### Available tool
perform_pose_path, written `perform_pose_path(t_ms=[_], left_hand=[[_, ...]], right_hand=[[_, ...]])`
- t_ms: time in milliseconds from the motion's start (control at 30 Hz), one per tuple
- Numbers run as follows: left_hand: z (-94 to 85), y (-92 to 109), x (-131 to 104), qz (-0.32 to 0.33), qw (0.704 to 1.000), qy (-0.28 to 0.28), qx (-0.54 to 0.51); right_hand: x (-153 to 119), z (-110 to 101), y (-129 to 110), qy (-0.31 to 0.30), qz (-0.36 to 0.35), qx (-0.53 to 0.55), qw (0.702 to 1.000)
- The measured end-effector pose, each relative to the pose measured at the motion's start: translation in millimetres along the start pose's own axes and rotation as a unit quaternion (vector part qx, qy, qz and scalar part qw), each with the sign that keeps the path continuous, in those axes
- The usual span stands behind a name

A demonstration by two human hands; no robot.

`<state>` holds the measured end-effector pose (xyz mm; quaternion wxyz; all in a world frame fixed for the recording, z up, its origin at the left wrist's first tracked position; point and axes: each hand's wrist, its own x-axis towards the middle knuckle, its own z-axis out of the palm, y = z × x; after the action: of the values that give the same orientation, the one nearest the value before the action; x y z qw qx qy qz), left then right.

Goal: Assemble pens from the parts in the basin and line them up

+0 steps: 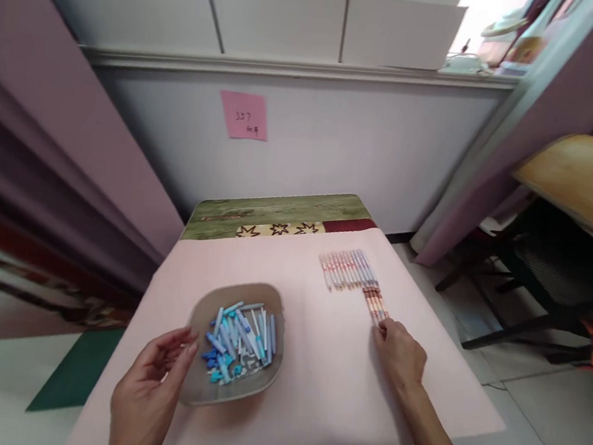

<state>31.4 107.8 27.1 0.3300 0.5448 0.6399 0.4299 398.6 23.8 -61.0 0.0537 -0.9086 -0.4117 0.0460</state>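
Observation:
My left hand [152, 383] is at the left rim of a grey-beige plastic basin [240, 292], thumb and curled fingers closed at its edge. Inside the basin lies a loose pile of blue, white and light-blue pen parts [240, 343], with small caps and clips among them. On the right of the table, my right hand [399, 351] has its fingers closed on the near end of a small bundle of brown-and-cream patterned pens [375, 303]. Just beyond them is a side-by-side row of pale pens [344, 269] with red and bluish markings; the bundle's far end meets this row.
A pink sheet [308, 370] covers most of the table, leaving its green wood-patterned far end [277, 210] bare. Behind stands a white wall with a pink note [244, 115]. Purple curtains hang either side; a dark chair [540, 253] stands right.

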Motion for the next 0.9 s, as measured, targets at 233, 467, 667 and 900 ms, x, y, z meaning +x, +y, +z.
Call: perform_pose_path(t_ms=[233,467,667,900], left_hand=[[-21.4,-46.0,13.8,-0.075,0.993,0.052,0.078],[1.3,-65.8,3.0,-0.125,0.989,-0.052,-0.059],[15.9,-55.0,-6.6,-0.117,0.984,-0.086,-0.104],[-9.4,-63.3,0.4,-0.131,0.985,-0.016,-0.111]], right_hand=[[-18.5,-12.9,-13.5,0.044,-0.031,0.078,0.995],[-32.9,-26.1,-43.0,0.022,-0.078,0.153,0.985],[-45.5,-31.2,-64.9,0.051,-0.154,0.196,0.967],[-47.8,-76.1,-101.1,-0.073,-0.241,0.438,0.863]])
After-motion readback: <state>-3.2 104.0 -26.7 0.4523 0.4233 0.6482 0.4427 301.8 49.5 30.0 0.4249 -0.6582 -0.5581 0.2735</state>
